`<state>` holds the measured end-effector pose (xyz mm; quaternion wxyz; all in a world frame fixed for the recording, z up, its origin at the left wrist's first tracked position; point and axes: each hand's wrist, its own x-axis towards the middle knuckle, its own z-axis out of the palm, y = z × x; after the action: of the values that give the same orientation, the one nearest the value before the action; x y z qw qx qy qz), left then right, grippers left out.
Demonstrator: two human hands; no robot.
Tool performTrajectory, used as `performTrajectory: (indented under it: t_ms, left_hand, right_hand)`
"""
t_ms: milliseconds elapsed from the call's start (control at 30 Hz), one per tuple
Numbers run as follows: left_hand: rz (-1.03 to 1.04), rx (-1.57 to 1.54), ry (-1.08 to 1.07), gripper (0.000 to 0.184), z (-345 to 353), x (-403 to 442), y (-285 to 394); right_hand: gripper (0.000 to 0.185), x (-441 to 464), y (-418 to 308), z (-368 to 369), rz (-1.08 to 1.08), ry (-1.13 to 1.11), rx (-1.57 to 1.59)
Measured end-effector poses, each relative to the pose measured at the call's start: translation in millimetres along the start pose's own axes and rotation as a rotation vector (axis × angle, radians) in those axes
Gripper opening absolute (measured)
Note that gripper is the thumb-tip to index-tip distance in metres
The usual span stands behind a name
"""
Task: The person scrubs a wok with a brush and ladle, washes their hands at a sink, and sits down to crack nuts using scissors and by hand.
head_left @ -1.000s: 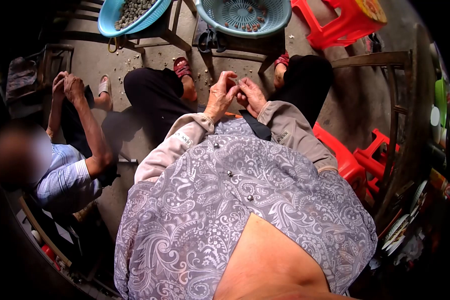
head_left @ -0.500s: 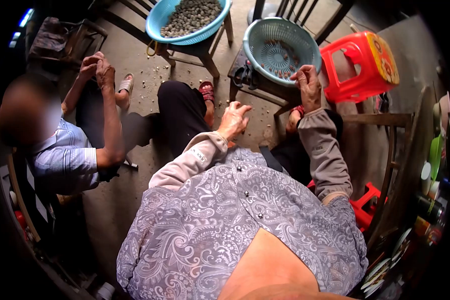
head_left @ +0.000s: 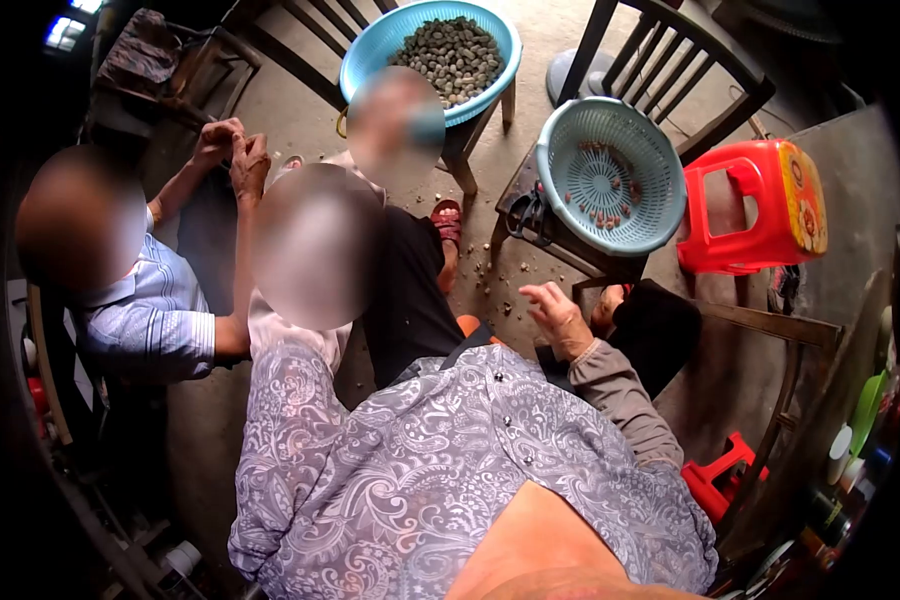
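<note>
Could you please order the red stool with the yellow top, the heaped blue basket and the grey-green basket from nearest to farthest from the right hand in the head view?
1. Grey-green basket: ahead of the right hand, slightly right.
2. Red stool: farther right.
3. Heaped blue basket: far ahead, left.

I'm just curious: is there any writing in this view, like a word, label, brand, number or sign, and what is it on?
None can be read.
Red stool: its yellow seat bears a coloured print, but no words are legible.
Dark container at the right edge: too small and dark to read.
Pale left sleeve: mostly blurred, so nothing can be read there.
</note>
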<state>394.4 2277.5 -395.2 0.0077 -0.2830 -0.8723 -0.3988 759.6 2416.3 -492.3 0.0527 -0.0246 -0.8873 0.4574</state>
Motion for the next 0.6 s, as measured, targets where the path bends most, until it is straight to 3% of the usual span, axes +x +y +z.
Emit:
performTrajectory:
  t_ms: [133, 333, 467, 533, 567, 600]
  left_hand:
    - [0.007, 0.252, -0.222, 0.013, 25, 68, -41]
    - [-0.008, 0.652, -0.507, 0.023, 86, 109, -66]
    - [0.018, 0.729, -0.501, 0.025, 110, 123, -101]
    - [0.004, 0.767, -0.488, 0.026, 103, 117, -93]
    - [0.091, 0.700, -0.515, 0.023, 83, 104, -65]
    - [-0.007, 0.684, -0.518, 0.021, 78, 105, -68]
  right_hand:
    - [0.029, 5, 19, 4, 0.088, -0.140, 0.030]
    - [0.022, 17, 34, -5, 0.268, -0.144, 0.219]
    - [0.022, 17, 35, -5, 0.300, -0.123, 0.271]
    - [0.022, 18, 36, -4, 0.274, -0.131, 0.277]
    - [0.022, 18, 35, -3, 0.272, -0.122, 0.282]
    - [0.022, 18, 34, -3, 0.269, -0.113, 0.287]
